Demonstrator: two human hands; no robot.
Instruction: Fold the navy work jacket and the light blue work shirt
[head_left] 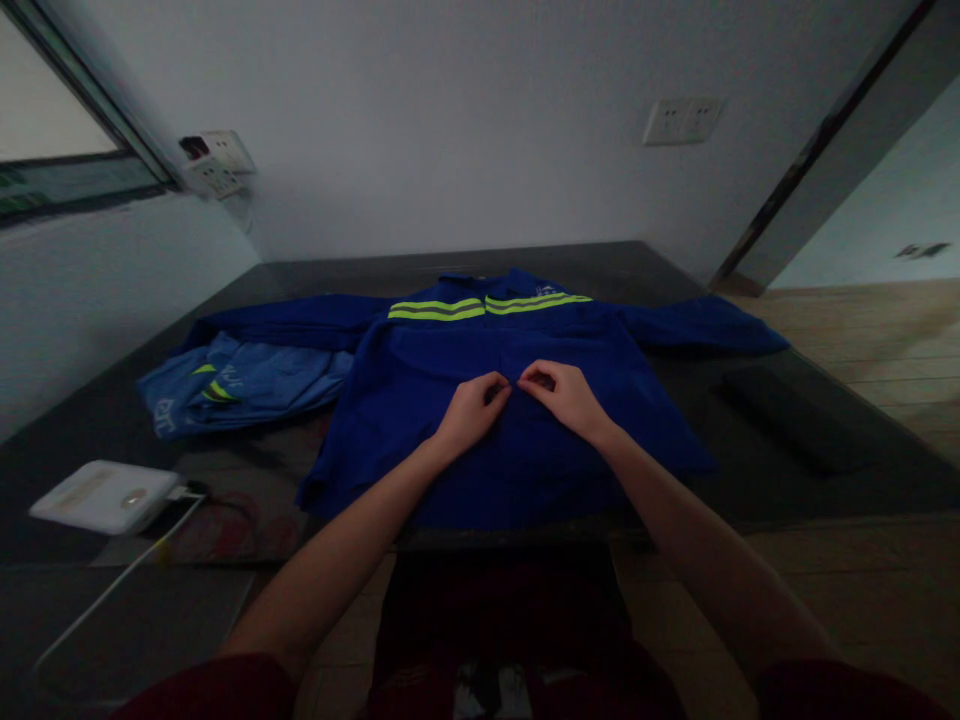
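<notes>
Jacket (517,445) cloth is pinched in my left grip (472,408) and right grip (559,393), fingertips nearly meeting at its front's middle. It lies face up on the worktop (641,275), sleeves spread: I judge the laying-out done and the front in hand; how much is left unfastened I can't tell. White letters on the chest and on the bundle (259,385) beside the left sleeve are too blurred to read.

Dim, greyish light leaves the dark, flat-topped desk (896,445) nearly black at right, while yellow-green stripes (435,315) on the deep-blue fabric shirt (442,355) look vivid, faint grain speckles the pale, flat wall (450,130), and wide-angle distortion stretches the edges.
</notes>
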